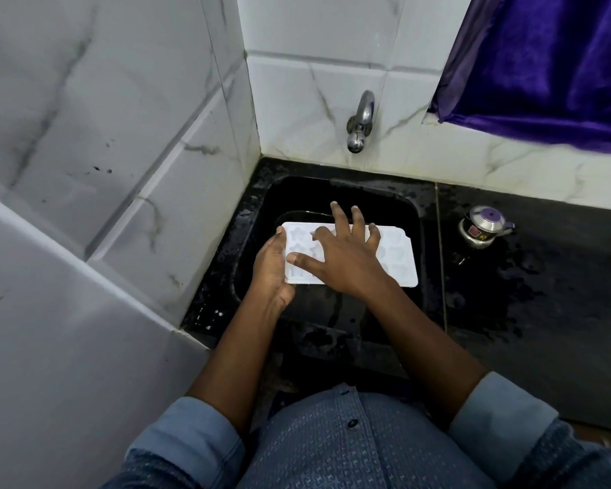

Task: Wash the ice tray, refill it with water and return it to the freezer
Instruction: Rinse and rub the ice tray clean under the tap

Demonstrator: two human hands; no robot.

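- ice tray (399,255) is held over the black sink (332,312), star-shaped pockets facing up
- left grip (272,266) is wrapped round the tray's left end
- right grip (346,255) lies flat on top, fingers spread, not clutching anything
- small steel pot (482,229) with a purple lid stands on the wet table (544,294), right of the sink

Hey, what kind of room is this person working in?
Probably a home kitchen: a black sink set in a wet dark counter, a metal wall tap over it on marble-look tiles, and a small steel kettle beside it.
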